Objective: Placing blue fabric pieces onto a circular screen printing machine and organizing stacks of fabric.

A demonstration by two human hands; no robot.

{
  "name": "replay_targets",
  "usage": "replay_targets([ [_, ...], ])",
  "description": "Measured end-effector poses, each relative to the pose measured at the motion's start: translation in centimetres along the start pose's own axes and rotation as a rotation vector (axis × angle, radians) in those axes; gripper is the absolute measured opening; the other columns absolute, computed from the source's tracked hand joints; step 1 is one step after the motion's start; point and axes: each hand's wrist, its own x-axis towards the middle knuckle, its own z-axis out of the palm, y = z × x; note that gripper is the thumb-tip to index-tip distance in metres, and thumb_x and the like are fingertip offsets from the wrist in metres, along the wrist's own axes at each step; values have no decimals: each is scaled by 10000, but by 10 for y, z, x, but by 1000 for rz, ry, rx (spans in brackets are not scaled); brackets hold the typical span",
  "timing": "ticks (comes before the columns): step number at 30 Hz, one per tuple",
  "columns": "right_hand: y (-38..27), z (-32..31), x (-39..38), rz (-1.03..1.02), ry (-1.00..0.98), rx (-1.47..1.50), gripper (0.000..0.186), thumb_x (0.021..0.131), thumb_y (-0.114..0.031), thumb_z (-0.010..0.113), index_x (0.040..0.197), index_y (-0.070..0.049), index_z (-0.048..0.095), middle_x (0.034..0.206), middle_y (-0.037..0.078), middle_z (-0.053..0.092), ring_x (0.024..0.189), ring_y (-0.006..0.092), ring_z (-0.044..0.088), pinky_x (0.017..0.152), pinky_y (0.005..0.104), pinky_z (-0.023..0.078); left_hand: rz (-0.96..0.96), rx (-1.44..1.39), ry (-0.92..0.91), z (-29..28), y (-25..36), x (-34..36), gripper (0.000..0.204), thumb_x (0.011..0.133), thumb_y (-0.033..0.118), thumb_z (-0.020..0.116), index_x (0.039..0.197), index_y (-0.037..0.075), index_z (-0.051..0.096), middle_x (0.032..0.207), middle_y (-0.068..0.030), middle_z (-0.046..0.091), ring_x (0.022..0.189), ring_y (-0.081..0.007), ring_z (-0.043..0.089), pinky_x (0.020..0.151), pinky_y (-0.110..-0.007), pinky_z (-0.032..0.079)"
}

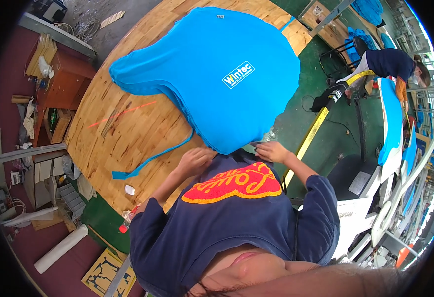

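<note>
The wooden table [128,133] spreads away beyond both hands, and a stack of blue fabric pieces [212,74] lies on it, reaching from the far side right down to the fingertips. The stack's near, rounded edge is what both hands meet.

The person's dark blue shirt [237,218] with an orange and yellow patch fills the space just below the hands, and both forearms rise out of its sleeves, bent at the elbows and angled inward so the hands come near each other at the cloth's edge.

The left hand [195,161] is curled, knuckles up, fingers bunched together against the lower edge of the fabric; whether it actually pinches the cloth I cannot tell. The right hand [271,151], just beside it to the right, lies flatter with fingers stretched toward the left, tips touching the fabric's edge; its grip is also not clear.

A narrow blue strip [152,158] trails from the stack to the left of the left hand, ending on the bare wood. A yellow tape [311,136] runs diagonally just right of the right hand. Farther right, well apart, another person [390,67] bends over a blue panel [391,119]. A small white object [130,190] sits on the table, left of the left forearm.
</note>
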Motion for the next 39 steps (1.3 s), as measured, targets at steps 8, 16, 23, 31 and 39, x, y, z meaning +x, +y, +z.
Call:
replay_targets([
  [8, 15, -114, 87, 72, 945, -342, 522, 910, -279, 690, 1404, -164, 569, 1521, 92, 500, 1401, 275, 470, 1148, 513, 319, -45, 294, 110, 13, -25, 142, 593, 909, 362, 671, 1452, 179, 522, 1600, -110, 378, 1468, -342, 340, 1184, -532, 282],
  [16, 26, -46, 67, 477, 787, -183, 644, 962, -371, 603, 1560, -230, 410, 1667, 99, 268, 1548, 319, 213, 1222, 595, 114, -90, 156, -21, 26, -5, 94, 677, 913, 416, 656, 1500, 139, 460, 1614, -140, 347, 1475, -357, 339, 1202, -508, 265],
  [23, 36, -147, 51, 363, 919, -324, 641, 947, -409, 608, 1537, -219, 446, 1667, 101, 272, 1545, 337, 221, 1226, 604, 80, -270, -19, 228, -75, -52, 137, 306, 946, 278, 655, 1200, 114, 694, 1325, -123, 646, 1254, -339, 578, 1109, -494, 388],
  [31, 143, -257, 114, 710, 1160, -366, 608, 1014, -551, 470, 1555, -282, 406, 1679, 29, 243, 1556, 336, 159, 1194, 684, 46, -664, 743, 487, -146, -228, 177, 507, 1026, 460, 504, 1500, 278, 488, 1607, -114, 377, 1480, -420, 299, 1179, -642, 201],
  [39, 207, -192, 124, 983, 897, -199, 581, 1019, -578, 431, 1565, -397, 346, 1687, 12, 218, 1557, 290, 174, 1195, 688, 91, -818, 837, 325, -116, -296, 122, 536, 1050, 447, 423, 1574, 357, 364, 1691, 4, 218, 1529, -385, 215, 1205, -636, 106],
])
